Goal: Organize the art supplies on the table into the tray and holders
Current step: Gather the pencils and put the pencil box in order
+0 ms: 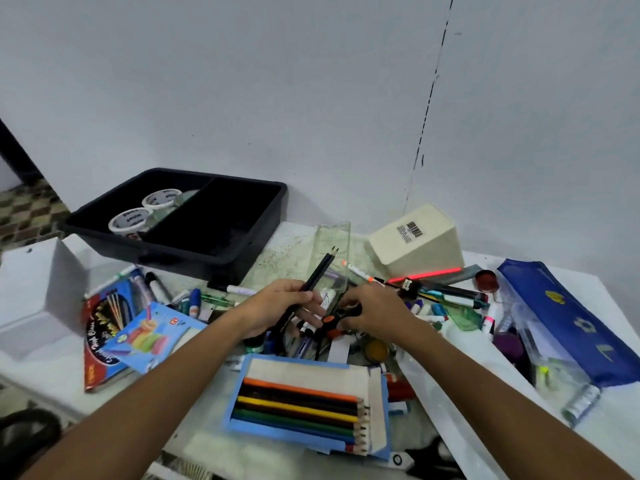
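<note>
My left hand point(277, 308) grips two black pencils point(317, 277) whose tips point up and away toward the clear holder point(334, 251) lying just beyond, while my right hand point(372, 311) pinches the orange-handled scissors point(334, 322) beside it

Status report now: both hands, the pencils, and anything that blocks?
Left hand grips two black pencils. Right hand reaching into pile, grip unclear. Tray half empty; clutter everywhere.

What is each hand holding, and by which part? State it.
The left hand grips two black pencils around their middle, tips pointing up. The right hand touches a black-and-orange tool; whether it grips it cannot be told.
</note>
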Motion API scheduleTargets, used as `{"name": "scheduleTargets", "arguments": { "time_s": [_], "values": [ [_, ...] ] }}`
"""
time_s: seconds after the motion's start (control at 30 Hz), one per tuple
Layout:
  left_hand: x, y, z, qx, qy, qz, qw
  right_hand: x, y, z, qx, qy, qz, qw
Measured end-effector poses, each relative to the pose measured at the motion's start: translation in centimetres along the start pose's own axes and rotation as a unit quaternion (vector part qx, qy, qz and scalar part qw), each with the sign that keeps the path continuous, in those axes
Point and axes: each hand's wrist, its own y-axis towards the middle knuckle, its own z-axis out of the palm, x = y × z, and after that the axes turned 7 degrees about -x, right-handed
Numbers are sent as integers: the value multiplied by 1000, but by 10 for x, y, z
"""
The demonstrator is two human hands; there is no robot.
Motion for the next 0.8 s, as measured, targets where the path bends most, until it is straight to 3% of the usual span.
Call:
{"name": "scheduleTargets", "arguments": {
  "time_s": [0.13,0.37,0.6,0.67,0.8],
  "values": [
    [5,3,1,-2,33,6,999,-4,3,1,-18,8,29,999],
    [3,5,-9,-71,54,17,996,-9,7,5,-122,-19,48,991],
    [4,6,-21,-114,55,42,991,-20,6,3,-149,29,83,985],
    [2,3,-22,-119,37,43,991,-21,5,1,-131,55,53,988],
    [-3,-7,-29,-116,12,51,992,-17,4,4,-22,33,7,999]
  ]
}}
